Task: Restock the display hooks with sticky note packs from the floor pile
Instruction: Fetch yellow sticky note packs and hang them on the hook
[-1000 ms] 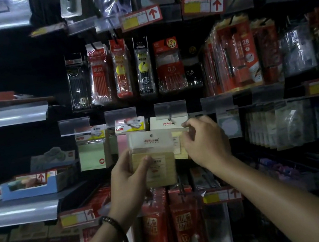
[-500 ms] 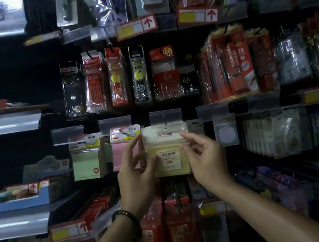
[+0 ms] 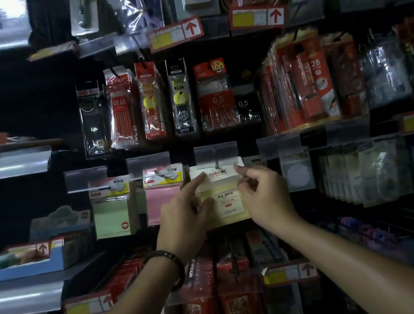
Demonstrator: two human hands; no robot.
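A yellow sticky note pack (image 3: 228, 202) with a white header card hangs on the middle display hook (image 3: 217, 165), under a clear price-tag holder. My left hand (image 3: 186, 214) grips its left edge, thumb on the front and forefinger pointing up at the header. My right hand (image 3: 263, 194) pinches the pack's right edge near the header. A pink sticky note pack (image 3: 163, 203) and a green sticky note pack (image 3: 113, 215) hang on the hooks to the left. The floor pile is out of view.
Pen and lead refill packs (image 3: 151, 103) hang in the row above, red packs (image 3: 240, 303) in the row below. Clear-bagged stationery (image 3: 365, 172) fills the hooks on the right. Metal shelves (image 3: 4, 167) on the left carry a blue box (image 3: 24, 263).
The yellow pack went from being held low in my left hand up onto the middle hook. Both hands rose with it and now hold its edges by the header.
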